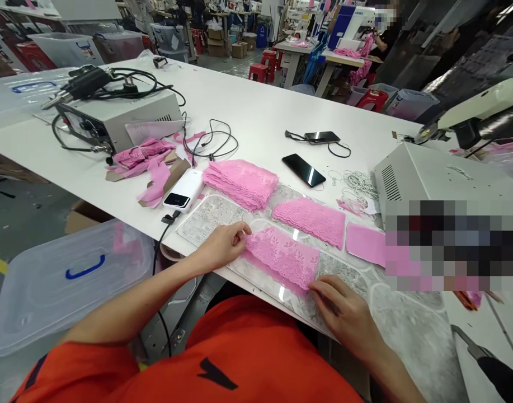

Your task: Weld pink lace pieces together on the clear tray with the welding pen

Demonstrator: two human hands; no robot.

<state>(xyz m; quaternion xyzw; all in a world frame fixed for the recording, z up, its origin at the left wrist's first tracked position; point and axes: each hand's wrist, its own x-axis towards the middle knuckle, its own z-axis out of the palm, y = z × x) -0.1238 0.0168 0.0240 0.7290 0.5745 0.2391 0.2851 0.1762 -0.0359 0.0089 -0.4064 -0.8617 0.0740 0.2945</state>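
A pink floral lace panel [283, 253] lies nearly flat at the front of a grey marbled mat [411, 336], with plain pink fabric showing along its lower edge. My left hand [222, 243] pinches the panel's left end between thumb and fingertips. At the lower right corner, my right hand [344, 308] has its thumb and forefinger closed on the edge. Just behind are a tall stack of pink lace [241, 182] and a lower lace stack [310, 219]. Flat plain pink pieces [365, 244] sit to their right.
A white power bank [184, 189], pink scraps [145, 157] and a grey machine box [142, 115] stand left. Two phones, a nearer one [304, 169] and a farther one [322, 137], lie behind. Another grey box [424, 173] is right; a lidded plastic bin [84, 285] is below left.
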